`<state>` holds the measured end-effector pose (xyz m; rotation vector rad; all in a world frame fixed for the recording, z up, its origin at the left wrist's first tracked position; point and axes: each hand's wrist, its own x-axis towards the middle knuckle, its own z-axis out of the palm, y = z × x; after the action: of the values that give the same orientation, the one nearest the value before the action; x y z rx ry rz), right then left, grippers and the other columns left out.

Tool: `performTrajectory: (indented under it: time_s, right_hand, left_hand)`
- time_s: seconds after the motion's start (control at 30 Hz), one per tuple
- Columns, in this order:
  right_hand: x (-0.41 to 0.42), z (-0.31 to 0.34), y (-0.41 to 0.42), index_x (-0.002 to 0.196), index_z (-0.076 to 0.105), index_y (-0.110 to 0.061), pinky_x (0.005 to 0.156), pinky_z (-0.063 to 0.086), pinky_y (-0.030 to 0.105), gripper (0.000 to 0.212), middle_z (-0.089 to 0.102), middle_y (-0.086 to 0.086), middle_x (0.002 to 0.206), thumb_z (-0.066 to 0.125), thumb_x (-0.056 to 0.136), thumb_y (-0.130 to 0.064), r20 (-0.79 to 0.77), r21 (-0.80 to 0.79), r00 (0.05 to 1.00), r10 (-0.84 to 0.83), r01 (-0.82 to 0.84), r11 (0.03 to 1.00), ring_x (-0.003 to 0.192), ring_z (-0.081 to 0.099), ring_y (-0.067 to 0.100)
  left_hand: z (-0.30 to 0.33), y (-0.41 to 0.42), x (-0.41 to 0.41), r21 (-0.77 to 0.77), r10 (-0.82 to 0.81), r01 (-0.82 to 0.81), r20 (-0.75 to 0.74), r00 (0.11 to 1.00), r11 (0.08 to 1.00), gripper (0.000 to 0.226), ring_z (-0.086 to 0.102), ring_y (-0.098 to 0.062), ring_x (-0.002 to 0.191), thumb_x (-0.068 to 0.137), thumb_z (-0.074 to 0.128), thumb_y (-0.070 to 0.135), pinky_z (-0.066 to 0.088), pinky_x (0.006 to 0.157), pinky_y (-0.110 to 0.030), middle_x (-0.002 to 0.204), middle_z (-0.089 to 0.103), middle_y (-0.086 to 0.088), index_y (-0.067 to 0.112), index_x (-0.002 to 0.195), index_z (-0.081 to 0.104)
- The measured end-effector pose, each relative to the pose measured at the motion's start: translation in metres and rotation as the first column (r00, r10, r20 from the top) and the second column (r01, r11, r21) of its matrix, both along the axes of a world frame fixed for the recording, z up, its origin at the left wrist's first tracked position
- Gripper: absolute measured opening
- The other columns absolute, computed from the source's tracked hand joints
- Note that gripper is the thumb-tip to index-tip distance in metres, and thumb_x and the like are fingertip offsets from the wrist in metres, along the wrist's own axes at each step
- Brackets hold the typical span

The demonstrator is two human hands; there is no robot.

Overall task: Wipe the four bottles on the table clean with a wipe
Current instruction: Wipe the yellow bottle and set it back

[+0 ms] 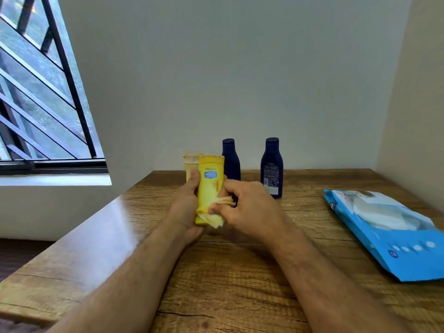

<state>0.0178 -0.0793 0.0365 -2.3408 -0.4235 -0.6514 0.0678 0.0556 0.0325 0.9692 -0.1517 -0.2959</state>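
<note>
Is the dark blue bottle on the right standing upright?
Upright: the right dark blue bottle stands on its base on the table, cap up.

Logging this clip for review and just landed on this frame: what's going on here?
A person is wiping a yellow bottle. The left hand grips it above the wooden table, while the right hand pinches a wipe against its lower part. Behind it stands a pale bottle, mostly hidden, and two dark blue bottles stand upright further right. A blue pack of wipes lies on the table's right side.
</note>
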Motion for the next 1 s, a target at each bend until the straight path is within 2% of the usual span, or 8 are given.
performTrajectory:
  time_s: [0.1, 0.23, 0.37, 0.47, 0.6, 0.7, 0.83, 1.0]
  right_hand:
    - [0.001, 0.003, -0.003, 0.084, 0.056, -0.028, 0.054, 0.044, 0.018, 0.022, 0.062, -0.013, 0.075, 0.067, 0.089, -0.046, 0.078, 0.164, 0.988, -0.131, 0.117, 0.979, 0.066, 0.058, 0.000]
    - [0.001, 0.006, -0.007, 0.083, 0.051, -0.031, 0.053, 0.037, 0.013, 0.020, 0.058, -0.013, 0.075, 0.065, 0.092, -0.042, 0.084, 0.340, 0.978, -0.189, 0.150, 0.928, 0.063, 0.055, -0.002]
    - [-0.001, 0.004, -0.002, 0.079, 0.056, -0.028, 0.057, 0.049, 0.022, 0.020, 0.063, -0.010, 0.076, 0.071, 0.088, -0.038, -0.045, 0.286, 0.999, 0.018, -0.005, 0.958, 0.066, 0.057, 0.000]
    - [-0.003, 0.004, 0.003, 0.075, 0.061, -0.027, 0.070, 0.059, 0.037, 0.020, 0.068, -0.008, 0.079, 0.077, 0.082, -0.035, -0.106, 0.272, 0.988, 0.114, -0.082, 0.959, 0.075, 0.065, 0.009]
    - [-0.003, 0.004, 0.004, 0.077, 0.061, -0.026, 0.067, 0.057, 0.030, 0.019, 0.067, -0.008, 0.079, 0.076, 0.083, -0.036, -0.121, 0.276, 0.986, 0.114, -0.077, 0.958, 0.074, 0.064, 0.006]
    - [0.000, 0.003, 0.002, 0.079, 0.059, -0.025, 0.056, 0.048, 0.021, 0.022, 0.064, -0.009, 0.073, 0.073, 0.085, -0.042, -0.053, 0.354, 0.998, 0.028, -0.007, 0.935, 0.065, 0.059, 0.000]
    - [0.002, 0.004, -0.001, 0.081, 0.058, -0.028, 0.056, 0.045, 0.018, 0.018, 0.064, -0.010, 0.075, 0.069, 0.090, -0.039, -0.008, 0.425, 1.000, -0.024, 0.025, 0.905, 0.066, 0.058, -0.002]
    - [-0.001, 0.006, 0.001, 0.083, 0.061, -0.025, 0.051, 0.043, 0.015, 0.015, 0.065, -0.008, 0.077, 0.073, 0.087, -0.033, -0.103, 0.394, 0.985, 0.137, -0.086, 0.915, 0.060, 0.059, -0.005]
  left_hand:
    - [-0.001, -0.004, -0.003, 0.126, 0.057, -0.059, 0.017, 0.998, 0.990, 0.046, 0.071, -0.027, 0.084, 0.102, 0.045, 0.045, 0.059, 0.075, -0.040, 0.104, 0.074, -0.017, 0.007, 0.119, 0.064]
    - [-0.003, -0.007, -0.004, 0.235, 0.088, -0.102, 0.070, 0.994, 0.967, 0.037, 0.066, -0.019, 0.064, 0.102, 0.048, 0.041, 0.055, 0.058, -0.029, 0.081, 0.071, -0.010, 0.009, 0.108, 0.065]
    - [-0.002, -0.004, -0.001, 0.132, 0.114, -0.116, 0.018, 0.993, 0.984, 0.029, 0.070, -0.019, 0.061, 0.105, 0.046, 0.034, 0.056, 0.051, -0.029, 0.076, 0.074, -0.010, 0.012, 0.105, 0.064]
    - [-0.002, 0.003, 0.004, 0.096, 0.124, -0.124, 0.012, 0.992, 0.988, 0.048, 0.071, -0.025, 0.066, 0.105, 0.039, 0.043, 0.060, 0.059, -0.037, 0.079, 0.072, -0.015, 0.005, 0.096, 0.067]
    - [-0.005, 0.005, 0.005, 0.174, 0.042, -0.052, 0.056, 0.998, 0.983, 0.067, 0.071, -0.027, 0.074, 0.090, 0.045, 0.067, 0.057, 0.060, -0.037, 0.090, 0.071, -0.016, 0.006, 0.110, 0.066]
    - [-0.008, -0.001, -0.002, 0.301, -0.128, 0.074, 0.164, 0.978, 0.951, 0.073, 0.052, -0.017, 0.052, 0.085, 0.043, 0.075, 0.041, 0.046, -0.025, 0.071, 0.058, -0.009, 0.009, 0.108, 0.063]
    - [-0.008, -0.001, -0.004, 0.261, -0.274, 0.225, 0.172, 0.946, 0.939, 0.071, 0.040, -0.014, 0.054, 0.088, 0.045, 0.074, 0.031, 0.050, -0.025, 0.070, 0.050, -0.006, 0.009, 0.112, 0.062]
    - [-0.011, 0.004, 0.001, 0.121, -0.128, 0.106, 0.189, 0.974, 0.987, 0.043, 0.057, -0.026, 0.074, 0.076, 0.073, 0.042, 0.046, 0.064, -0.034, 0.091, 0.059, -0.018, 0.008, 0.101, 0.065]
